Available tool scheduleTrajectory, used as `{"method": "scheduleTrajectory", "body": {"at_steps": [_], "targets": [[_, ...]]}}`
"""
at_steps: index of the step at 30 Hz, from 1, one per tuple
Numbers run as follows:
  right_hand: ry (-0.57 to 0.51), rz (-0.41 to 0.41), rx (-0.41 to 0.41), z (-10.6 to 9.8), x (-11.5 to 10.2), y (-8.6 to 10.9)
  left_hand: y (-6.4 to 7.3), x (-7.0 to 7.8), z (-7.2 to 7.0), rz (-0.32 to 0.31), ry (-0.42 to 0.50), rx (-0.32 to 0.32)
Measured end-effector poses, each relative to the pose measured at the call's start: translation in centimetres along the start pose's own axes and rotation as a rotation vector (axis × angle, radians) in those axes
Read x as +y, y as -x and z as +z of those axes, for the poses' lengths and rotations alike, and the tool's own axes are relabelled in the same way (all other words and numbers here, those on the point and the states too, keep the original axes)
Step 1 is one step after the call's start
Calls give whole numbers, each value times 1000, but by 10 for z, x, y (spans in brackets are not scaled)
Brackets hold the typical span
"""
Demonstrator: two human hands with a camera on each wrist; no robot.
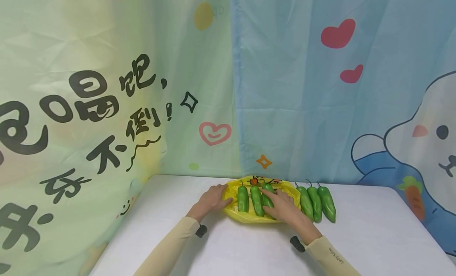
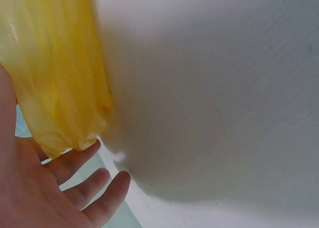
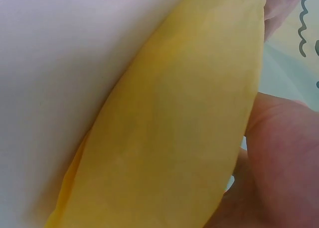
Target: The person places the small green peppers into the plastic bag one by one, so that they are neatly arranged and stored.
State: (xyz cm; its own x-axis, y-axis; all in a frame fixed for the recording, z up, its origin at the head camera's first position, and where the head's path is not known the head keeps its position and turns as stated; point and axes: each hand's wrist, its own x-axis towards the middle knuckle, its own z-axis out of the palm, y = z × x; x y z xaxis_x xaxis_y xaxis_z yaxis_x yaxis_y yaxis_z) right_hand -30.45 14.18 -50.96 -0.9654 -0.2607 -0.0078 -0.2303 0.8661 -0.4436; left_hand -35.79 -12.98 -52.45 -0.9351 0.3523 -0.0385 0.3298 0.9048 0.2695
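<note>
A yellow plastic bag (image 1: pixel 246 217) lies spread on the table with its mouth turned up. Inside it, three green peppers stand side by side: a left one (image 1: pixel 243 199), a middle one (image 1: pixel 256 200) and a right one (image 1: pixel 268 187). My left hand (image 1: pixel 213 198) is at the bag's left edge, thumb over the rim; its fingers (image 2: pixel 102 195) are loosely spread beside the yellow plastic. My right hand (image 1: pixel 281 204) reaches over the bag's right side, index finger and thumb apart across the right pepper. The bag's wall hides part of this hand in the right wrist view.
Three more green peppers, including one at the far right (image 1: pixel 327 202), lie on the white table (image 1: pixel 367 228) just right of the bag. A printed curtain (image 1: pixel 270 90) hangs close behind the table's back edge.
</note>
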Motion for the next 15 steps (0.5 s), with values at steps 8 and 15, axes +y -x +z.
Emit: {"method": "scheduleTrajectory", "body": {"at_steps": [8, 15], "targets": [[6, 9, -13, 2, 1, -1, 0, 0, 0, -5, 5, -3], [3, 9, -14, 3, 1, -2, 0, 0, 0, -4, -1, -7]]}}
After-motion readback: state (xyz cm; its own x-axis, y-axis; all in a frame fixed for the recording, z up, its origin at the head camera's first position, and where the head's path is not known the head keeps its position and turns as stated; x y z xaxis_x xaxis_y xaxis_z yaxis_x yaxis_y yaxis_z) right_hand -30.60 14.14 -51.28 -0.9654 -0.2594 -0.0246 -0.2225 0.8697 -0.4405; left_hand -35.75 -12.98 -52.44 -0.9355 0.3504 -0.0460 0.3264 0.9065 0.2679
